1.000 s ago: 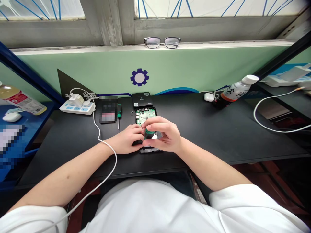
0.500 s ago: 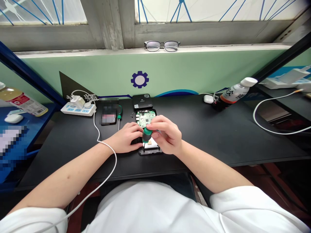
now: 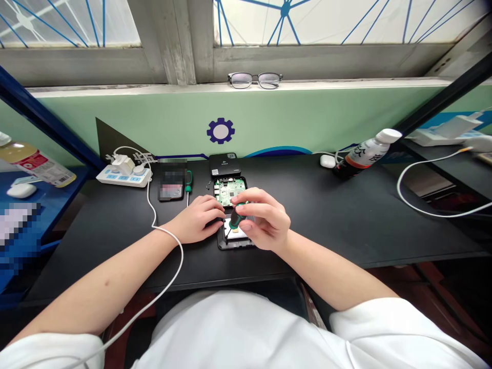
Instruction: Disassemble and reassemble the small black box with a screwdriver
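Firmly pinched in right hand (image 3: 266, 221) grip: green screwdriver (image 3: 236, 220); left hand (image 3: 199, 219) on black rectangular case (image 3: 230, 245), grip unclear.

- Bench (image 3: 346, 215): black top, under a green wall panel.
- Opened black device (image 3: 230, 245): bench centre, with a green circuit board (image 3: 229, 187) exposed at its 12 o'clock end.
- Left hand (image 3: 200, 218): fingers curled on the device's 9 o'clock edge.
- Right hand (image 3: 263, 220): closed round a green-handled screwdriver (image 3: 236, 219), its shaft angled down into the device.
- Black lid (image 3: 225, 165): just beyond the board, at 12 o'clock.
- Second screwdriver (image 3: 188, 187): at 10 o'clock.
- Power strip (image 3: 123, 176): further out at 10 o'clock.
- Bottle (image 3: 365, 154): lying at 2 o'clock.
- Glasses (image 3: 255, 80): on the window sill, 12 o'clock.
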`<action>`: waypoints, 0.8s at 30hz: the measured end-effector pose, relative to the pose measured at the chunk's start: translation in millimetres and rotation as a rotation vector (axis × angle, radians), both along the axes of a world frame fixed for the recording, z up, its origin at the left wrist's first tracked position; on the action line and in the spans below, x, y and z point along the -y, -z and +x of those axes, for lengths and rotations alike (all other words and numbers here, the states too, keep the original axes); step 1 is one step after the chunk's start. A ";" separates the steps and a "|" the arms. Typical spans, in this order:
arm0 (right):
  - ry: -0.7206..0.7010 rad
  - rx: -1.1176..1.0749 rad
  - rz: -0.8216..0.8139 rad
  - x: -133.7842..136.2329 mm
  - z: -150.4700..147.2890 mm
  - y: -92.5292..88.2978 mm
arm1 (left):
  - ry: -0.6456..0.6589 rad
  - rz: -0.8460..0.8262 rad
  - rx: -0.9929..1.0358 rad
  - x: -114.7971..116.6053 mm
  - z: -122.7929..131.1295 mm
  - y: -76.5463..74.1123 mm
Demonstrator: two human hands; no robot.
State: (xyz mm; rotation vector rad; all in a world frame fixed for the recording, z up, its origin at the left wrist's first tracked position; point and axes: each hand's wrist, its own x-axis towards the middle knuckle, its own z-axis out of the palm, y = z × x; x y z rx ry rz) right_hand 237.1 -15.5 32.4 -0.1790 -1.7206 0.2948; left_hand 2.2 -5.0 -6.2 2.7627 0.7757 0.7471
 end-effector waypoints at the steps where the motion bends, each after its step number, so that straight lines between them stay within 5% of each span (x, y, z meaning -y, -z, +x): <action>1: 0.020 0.016 0.000 0.6 1.0 -0.8 | -0.005 0.005 0.000 -0.2 -0.2 0.2; 13: 0.059 -0.005 -0.166 6.7 -1.5 5.5 | -0.058 -0.005 0.016 -6.5 -4.5 -2.8; 19: -0.223 -0.083 -0.266 12.1 -9.9 11.1 | -0.049 0.015 0.055 -7.3 -5.8 -1.7; 24: -0.094 -0.011 -0.172 12.6 -3.7 8.2 | -0.088 -0.003 0.040 -8.6 -7.4 -1.2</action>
